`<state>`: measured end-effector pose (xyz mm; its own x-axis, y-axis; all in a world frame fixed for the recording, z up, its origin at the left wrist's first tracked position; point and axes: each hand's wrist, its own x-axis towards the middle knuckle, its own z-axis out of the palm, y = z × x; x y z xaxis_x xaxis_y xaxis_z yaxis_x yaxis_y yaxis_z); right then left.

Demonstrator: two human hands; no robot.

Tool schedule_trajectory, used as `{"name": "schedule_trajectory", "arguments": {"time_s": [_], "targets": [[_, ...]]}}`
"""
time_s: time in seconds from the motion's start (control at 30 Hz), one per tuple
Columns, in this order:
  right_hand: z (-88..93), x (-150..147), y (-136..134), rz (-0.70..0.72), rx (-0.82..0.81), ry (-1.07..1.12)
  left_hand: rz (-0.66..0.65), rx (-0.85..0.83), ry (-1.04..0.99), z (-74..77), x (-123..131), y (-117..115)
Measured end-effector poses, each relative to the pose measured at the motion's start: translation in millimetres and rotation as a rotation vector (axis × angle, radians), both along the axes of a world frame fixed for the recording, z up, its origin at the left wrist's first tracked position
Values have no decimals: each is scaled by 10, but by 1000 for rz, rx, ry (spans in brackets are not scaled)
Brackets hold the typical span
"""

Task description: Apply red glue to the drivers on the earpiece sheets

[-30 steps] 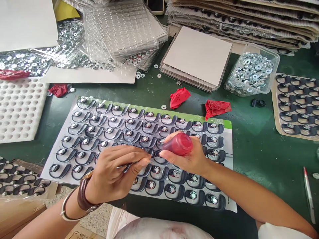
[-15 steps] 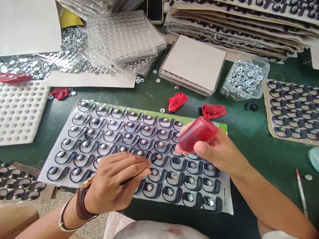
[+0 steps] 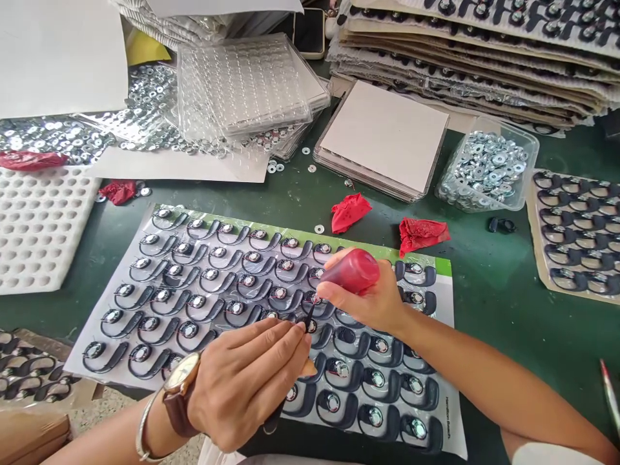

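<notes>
Workshop with loose washers (image 3: 494,160), clear trays (image 3: 247,84).

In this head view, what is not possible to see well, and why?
Head view:
Dark tool: middle hidden by the left hand.
Red bottle: nozzle mostly covered by the right hand.
Black curved pieces: some partly covered by the two hands.
Thin stick: lower end cut off by the right edge.
Print on the sheet: too small to read surely.

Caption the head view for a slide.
Left hand holds a pointed black tool, right hand a red bottle, over rows of hooked black parts.
</notes>
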<state>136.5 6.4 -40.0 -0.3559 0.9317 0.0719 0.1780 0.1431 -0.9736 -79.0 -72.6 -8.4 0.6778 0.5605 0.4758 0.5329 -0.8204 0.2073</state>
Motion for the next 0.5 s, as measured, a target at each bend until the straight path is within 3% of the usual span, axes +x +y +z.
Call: {"name": "schedule_trajectory", "arguments": {"time_s": [0.13,0.3,0.5], "targets": [[24,-13,-7,26,36,-42,11,-17,10,-8,-5,-25],[33,-26,-7,-62,32,-75,6,-16,21,-16,-14,-28],[21,-3,-9,-70,35,-25,16,-40,-14,5,-7,-18]]}}
